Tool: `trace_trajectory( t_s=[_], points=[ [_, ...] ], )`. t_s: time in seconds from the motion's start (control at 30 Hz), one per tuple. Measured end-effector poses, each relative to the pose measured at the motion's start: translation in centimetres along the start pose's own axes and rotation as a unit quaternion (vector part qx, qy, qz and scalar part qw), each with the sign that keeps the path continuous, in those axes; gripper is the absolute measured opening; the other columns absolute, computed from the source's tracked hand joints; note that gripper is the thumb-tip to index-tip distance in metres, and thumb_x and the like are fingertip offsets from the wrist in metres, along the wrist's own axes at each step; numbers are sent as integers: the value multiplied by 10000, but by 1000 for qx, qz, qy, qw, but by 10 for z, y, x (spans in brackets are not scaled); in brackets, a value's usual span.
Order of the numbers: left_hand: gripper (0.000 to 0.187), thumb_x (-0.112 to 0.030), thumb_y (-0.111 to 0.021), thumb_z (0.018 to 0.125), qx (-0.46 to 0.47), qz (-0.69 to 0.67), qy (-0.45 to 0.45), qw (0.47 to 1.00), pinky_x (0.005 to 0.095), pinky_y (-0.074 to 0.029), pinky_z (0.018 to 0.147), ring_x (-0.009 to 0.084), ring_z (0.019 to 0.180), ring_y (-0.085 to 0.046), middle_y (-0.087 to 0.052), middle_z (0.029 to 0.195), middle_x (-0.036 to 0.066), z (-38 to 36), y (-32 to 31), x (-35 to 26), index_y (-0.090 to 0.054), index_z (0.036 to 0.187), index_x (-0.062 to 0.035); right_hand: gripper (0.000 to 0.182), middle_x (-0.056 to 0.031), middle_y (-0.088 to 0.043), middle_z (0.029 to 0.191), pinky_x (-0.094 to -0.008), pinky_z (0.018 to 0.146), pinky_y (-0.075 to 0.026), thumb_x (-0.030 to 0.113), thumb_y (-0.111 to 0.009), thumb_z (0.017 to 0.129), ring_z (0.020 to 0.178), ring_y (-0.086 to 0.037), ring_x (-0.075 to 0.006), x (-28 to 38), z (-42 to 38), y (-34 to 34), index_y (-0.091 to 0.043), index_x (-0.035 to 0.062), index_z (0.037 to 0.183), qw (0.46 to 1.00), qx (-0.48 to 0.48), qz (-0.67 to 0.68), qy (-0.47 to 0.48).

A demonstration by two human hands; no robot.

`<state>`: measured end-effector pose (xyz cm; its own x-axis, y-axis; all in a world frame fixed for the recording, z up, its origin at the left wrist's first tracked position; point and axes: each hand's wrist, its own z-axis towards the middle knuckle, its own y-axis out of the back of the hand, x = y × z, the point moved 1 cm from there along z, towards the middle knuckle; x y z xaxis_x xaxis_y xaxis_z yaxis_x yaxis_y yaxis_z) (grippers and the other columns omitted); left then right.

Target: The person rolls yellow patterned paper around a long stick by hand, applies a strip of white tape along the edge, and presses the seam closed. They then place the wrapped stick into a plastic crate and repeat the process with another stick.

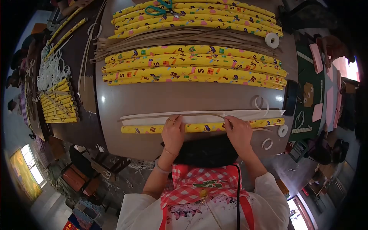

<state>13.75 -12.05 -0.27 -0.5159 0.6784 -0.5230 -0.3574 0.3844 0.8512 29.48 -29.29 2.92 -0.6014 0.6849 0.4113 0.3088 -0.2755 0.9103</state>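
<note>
A partly unrolled yellow printed wrapping paper roll (205,127) lies crosswise before me, its white inner edge (264,113) facing up along the far side. Over that white edge runs a narrow brown strip (203,114). My left hand (173,133) is closed on the strip near its middle, fingertips pressed down at the paper. Farther right, my right hand (238,133) pinches the strip's right part between thumb and fingers. A small white tape roll (283,130) stands by the paper's right end, with a curled white strip (267,144) near it.
More yellow paper rolls (191,73) and a bundle of brown strips (161,41) lie across the far table. Green-handled scissors (161,9) and another white tape roll (272,40) rest there. Stacked short rolls (59,103) sit on the left table. People are at both sides.
</note>
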Motion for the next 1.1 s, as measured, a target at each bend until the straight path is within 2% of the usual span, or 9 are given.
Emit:
trace_trajectory(
  t_s=[0.37, 0.7, 0.8, 0.87, 1.0, 1.07, 1.1],
  points=[
    [198, -55, -652, 782, 3, 3, 6, 1000, 367, -520, 747, 290, 891, -625, -640, 1014, 97, 1, 1, -1, -685, 976, -26, 74, -80, -609, 585, -374, 590, -450, 173, -644, 818, 539, -599, -254, -6, 2, -12, -657, 100, 817, 999, 5, -31, -21],
    [202, -49, -659, 784, 7, 12, 6, 1000, 368, -517, 757, 286, 900, -620, -636, 1025, 95, 0, 2, -3, -686, 983, -37, 93, -87, -613, 588, -387, 587, -452, 178, -636, 824, 542, -603, -263, -9, 4, -20, -658, 93, 795, 999, 8, -33, -37],
    [195, -65, -655, 800, 13, 17, 2, 1000, 370, -516, 762, 287, 904, -619, -636, 1028, 95, 1, 3, -3, -683, 990, -33, 100, -89, -610, 578, -388, 582, -454, 188, -637, 824, 539, -607, -261, -12, 5, -22, -663, 97, 789, 999, -17, -36, -24],
    [191, -81, -651, 815, 18, 19, 0, 1000, 372, -515, 765, 287, 905, -619, -637, 1031, 95, 1, 3, -4, -681, 996, -29, 113, -99, -667, 702, -396, 642, -484, 198, -638, 824, 642, -639, -298, -13, 5, -23, -685, 99, 852, 995, 43, -62, -69],
    [239, -164, -611, 876, 37, 48, -16, 998, 377, -510, 779, 302, 923, -614, -628, 1058, 112, 0, 4, -9, -660, 1050, -6, 115, -101, -667, 702, -399, 645, -485, 202, -638, 822, 644, -639, -299, -17, 5, -24, -682, 97, 845, 993, 59, -66, -82],
    [270, -195, -598, 894, 39, 63, -29, 997, 381, -506, 790, 310, 934, -610, -624, 1069, 120, 0, 5, -10, -652, 1071, 1, 120, -88, -611, 570, -388, 579, -461, 218, -641, 817, 533, -613, -264, -20, 6, -27, -666, 114, 763, 997, -7, -66, -45],
    [294, -212, -587, 900, 54, 71, -30, 996, 383, -501, 802, 316, 951, -603, -615, 1088, 128, -1, 5, -11, -643, 1090, 5, 120, -88, -611, 570, -388, 579, -461, 218, -641, 817, 533, -613, -264, -19, 7, -27, -666, 114, 763, 997, -7, -66, -45]
  ],
)
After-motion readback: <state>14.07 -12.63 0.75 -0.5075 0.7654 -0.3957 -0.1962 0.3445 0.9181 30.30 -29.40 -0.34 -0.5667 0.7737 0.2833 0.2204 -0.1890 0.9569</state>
